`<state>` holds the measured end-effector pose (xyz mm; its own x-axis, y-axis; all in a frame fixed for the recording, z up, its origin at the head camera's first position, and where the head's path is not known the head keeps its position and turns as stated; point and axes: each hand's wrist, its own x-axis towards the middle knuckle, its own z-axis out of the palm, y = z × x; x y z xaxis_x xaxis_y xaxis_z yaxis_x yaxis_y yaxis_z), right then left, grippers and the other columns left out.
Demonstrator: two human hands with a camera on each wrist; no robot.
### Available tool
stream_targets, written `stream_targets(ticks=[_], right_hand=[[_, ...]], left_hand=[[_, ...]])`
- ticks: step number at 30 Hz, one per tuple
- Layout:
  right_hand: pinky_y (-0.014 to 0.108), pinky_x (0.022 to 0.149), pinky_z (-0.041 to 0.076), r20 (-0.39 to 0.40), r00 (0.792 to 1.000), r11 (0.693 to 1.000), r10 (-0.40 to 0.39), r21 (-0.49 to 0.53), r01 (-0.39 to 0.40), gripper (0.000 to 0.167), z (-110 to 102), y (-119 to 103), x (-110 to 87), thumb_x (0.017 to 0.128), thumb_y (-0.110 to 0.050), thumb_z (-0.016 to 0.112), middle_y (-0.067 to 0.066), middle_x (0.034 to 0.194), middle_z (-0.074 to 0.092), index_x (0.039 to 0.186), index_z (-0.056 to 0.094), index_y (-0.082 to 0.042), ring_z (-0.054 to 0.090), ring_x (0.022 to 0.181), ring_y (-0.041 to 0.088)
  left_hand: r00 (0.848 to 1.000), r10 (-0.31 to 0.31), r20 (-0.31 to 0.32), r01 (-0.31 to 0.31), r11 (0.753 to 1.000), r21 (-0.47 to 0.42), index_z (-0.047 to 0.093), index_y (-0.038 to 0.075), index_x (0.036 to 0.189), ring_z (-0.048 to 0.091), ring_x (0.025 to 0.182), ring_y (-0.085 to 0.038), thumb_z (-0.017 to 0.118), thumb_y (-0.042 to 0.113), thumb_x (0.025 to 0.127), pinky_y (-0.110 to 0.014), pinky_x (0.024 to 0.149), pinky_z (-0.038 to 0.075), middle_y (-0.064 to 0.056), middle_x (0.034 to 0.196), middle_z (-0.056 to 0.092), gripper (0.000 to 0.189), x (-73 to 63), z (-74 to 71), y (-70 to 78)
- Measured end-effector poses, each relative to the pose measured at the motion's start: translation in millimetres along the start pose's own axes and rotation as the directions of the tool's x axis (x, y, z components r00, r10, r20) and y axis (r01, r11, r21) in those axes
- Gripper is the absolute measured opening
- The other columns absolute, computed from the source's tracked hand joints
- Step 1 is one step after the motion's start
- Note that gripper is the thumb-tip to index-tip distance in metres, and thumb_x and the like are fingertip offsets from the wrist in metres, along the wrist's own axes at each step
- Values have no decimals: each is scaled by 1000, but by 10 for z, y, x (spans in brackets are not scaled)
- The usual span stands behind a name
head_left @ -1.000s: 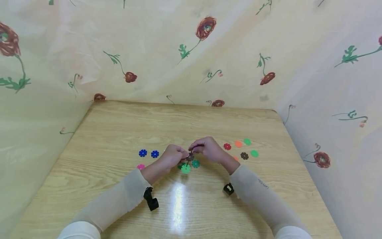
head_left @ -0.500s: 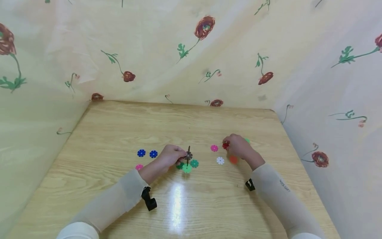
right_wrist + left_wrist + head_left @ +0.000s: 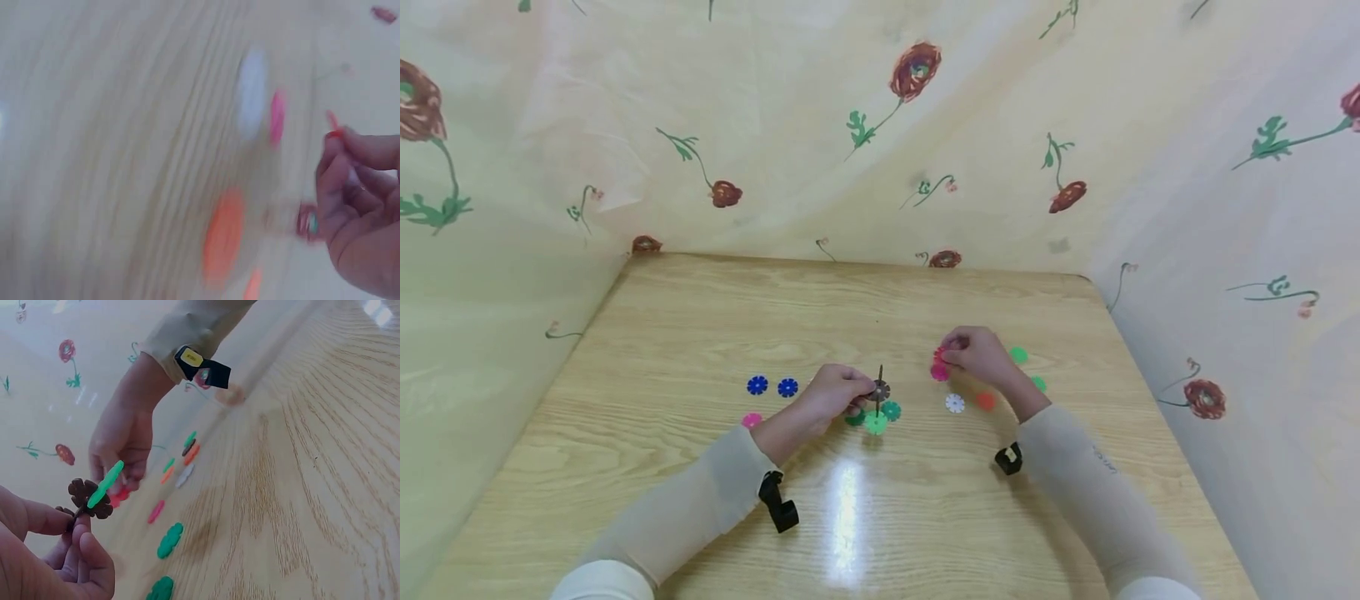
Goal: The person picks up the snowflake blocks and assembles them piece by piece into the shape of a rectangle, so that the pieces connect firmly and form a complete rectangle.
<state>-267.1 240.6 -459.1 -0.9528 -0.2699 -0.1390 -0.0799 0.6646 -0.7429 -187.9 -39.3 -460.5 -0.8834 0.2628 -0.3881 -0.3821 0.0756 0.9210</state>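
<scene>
In the head view my left hand pinches a small cluster of joined slotted discs by its edge. Brown discs and a light green disc make up this cluster; one brown disc shows edge-on, pointing up. To the right, my right hand pinches a red slotted disc between thumb and fingers, partly hidden by them. Below it a pink disc lies on the table. Under the cluster are two darker green discs, flat on the wood.
Right of centre on the wooden table lie a white disc, an orange disc and green discs. At left are blue discs and another pink disc. A flowered curtain encloses the table's back and sides.
My right hand left the joined discs, reached right to the red disc, and has come back leftward with it. My left hand stays nearly in place, still holding the cluster.
</scene>
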Motion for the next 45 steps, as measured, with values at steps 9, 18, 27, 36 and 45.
stream_targets(ticks=[9,18,27,36,45], right_hand=[[40,79,61,57,998,842,-6,538,-26,21,451,-468,25,96,-2,65,14,91,72,112,65,12,70,87,33],[37,79,60,71,997,811,-20,585,-26,18,555,-625,9,97,-2,63,13,93,70,111,64,10,67,78,16],[38,80,60,102,994,847,-30,531,-29,21,563,-688,-11,96,-3,65,11,94,71,111,65,11,67,80,20],[36,77,61,88,996,838,5,543,-53,16,610,-722,-21,95,1,67,10,89,72,107,67,12,68,76,14],[24,66,58,84,996,787,26,613,-72,14,676,-683,-25,95,5,64,9,87,72,107,67,13,67,73,14]], left_hand=[[1000,30,2,-30,998,-47,70,-5,100,57,69,-13,61,7,100,-23,61,49,-10,88,70,15,11,35,11],[998,55,5,-55,997,-62,69,-4,97,57,69,-13,61,7,100,-24,62,50,-9,85,67,14,2,44,0],[999,48,3,-47,997,-54,69,-4,97,57,69,-13,61,7,99,-24,63,51,-9,85,68,14,-1,20,-2],[996,72,-49,-72,997,-9,70,-3,93,56,71,-14,61,7,99,-25,65,49,-7,85,69,15,27,15,-44],[994,64,-86,-64,998,3,71,-2,93,60,74,-14,63,8,98,-24,66,52,-8,87,69,14,58,1,-78]])
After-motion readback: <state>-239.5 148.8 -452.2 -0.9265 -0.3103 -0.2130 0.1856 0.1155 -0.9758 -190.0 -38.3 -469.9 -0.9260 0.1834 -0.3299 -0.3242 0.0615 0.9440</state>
